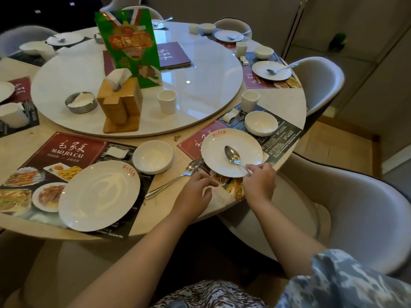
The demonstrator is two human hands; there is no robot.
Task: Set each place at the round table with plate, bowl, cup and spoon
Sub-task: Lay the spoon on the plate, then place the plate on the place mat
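Note:
My right hand (259, 183) pinches the handle of a steel spoon (231, 154) whose bowl lies on the white plate (222, 144) of the right-hand place. Behind that plate stand a white bowl (261, 123) and a white cup (250, 101). A second spoon (175, 179) lies on the table between the two near places. My left hand (195, 190) hovers beside it with loosely curled fingers, holding nothing. The near place has a large plate (99, 194) and a bowl (153, 156) on its placemat. A spare cup (166, 101) stands on the turntable.
The glass turntable (200, 85) carries a wooden tissue holder (121, 103), a green bag (129, 47), a metal dish (81, 102) and a menu (173, 54). Set places ring the far rim. Grey chairs (355, 214) stand close at the right.

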